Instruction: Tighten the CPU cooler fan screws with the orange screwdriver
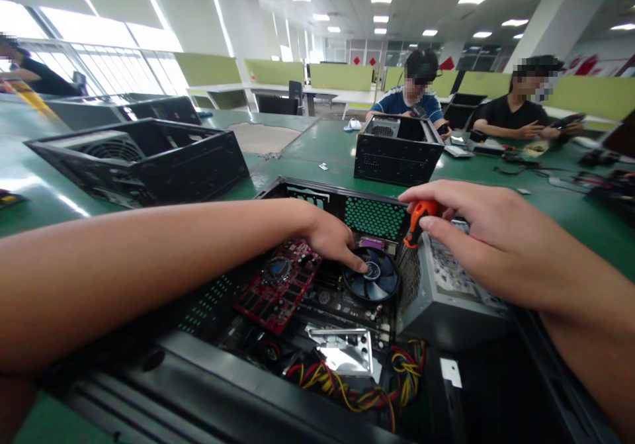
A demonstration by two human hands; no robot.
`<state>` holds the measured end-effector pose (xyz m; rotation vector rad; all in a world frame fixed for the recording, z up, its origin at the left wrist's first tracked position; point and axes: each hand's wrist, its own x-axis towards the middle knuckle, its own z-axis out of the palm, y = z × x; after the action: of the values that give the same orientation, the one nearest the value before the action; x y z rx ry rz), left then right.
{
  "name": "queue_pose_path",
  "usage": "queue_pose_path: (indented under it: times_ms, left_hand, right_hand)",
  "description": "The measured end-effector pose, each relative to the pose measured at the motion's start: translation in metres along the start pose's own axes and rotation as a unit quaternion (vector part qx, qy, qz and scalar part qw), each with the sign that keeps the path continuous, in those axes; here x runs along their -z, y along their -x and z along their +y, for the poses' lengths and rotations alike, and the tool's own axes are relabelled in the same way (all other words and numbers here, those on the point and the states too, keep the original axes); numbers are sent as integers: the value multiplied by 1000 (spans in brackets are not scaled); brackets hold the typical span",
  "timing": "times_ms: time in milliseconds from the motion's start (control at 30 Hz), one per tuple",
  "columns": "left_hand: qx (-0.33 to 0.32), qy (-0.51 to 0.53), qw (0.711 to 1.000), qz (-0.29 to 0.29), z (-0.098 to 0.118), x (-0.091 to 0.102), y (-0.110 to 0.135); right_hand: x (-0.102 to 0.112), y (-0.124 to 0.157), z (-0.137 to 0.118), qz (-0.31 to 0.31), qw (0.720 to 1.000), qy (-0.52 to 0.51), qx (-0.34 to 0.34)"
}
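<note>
Orange-black screwdriver (421,222), right of centre: long axis oblique, pointing lower left; right hand (481,225) grasping it. Left hand (333,237), centre: digit on CPU-cooler fan (381,288), grasp unclear.

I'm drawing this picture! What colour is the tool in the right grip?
The tool is orange with black parts, seen best in the head view.
</note>
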<state>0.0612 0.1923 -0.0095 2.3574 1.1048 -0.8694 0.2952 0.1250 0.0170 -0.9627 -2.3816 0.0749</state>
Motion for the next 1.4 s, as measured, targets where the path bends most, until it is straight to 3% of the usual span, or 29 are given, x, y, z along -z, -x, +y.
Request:
queue_pose_path:
  times_ms: [900, 1100, 1200, 1400]
  left_hand:
    - [-5, 13, 1000, 11, -3, -2, -3]
    - [-1, 25, 1000, 10, -2, -2, -2]
    - [-12, 35, 999, 17, -2, -2, -2]
    - [-5, 40, 999, 20, -3, -3, -3]
  right_hand:
    - [2, -2, 0, 13, 1000, -19, 2]
    - [6, 2, -9, 51, 993, -105, -6]
    - [8, 4, -13, 26, 988, -148, 18]
    - [9, 2, -14, -12, 991, -126, 37]
